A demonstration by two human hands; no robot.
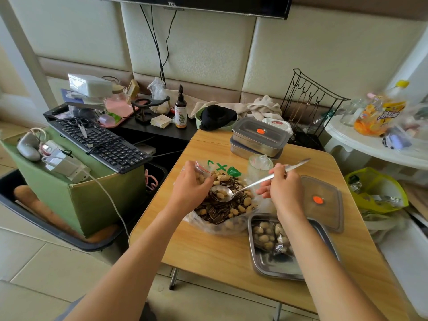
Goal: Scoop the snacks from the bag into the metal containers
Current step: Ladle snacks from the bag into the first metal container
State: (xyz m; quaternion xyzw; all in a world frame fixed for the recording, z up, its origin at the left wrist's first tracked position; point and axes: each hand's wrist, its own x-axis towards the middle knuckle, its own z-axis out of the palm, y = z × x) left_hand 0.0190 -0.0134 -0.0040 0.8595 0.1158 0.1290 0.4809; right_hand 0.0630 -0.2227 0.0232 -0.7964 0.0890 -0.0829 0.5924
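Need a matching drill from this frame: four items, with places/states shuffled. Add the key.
Items:
1. spoon
2. plastic bag
3. loose lid
4. stacked lidded containers

Places/states:
A. far end of the table
B. held at its rim by the left hand
C. gripped by the right hand, with snacks in its bowl, over the bag
D. flat on the table, to the right of the right hand

Pairs: 1-C, 2-B, 3-D, 4-A
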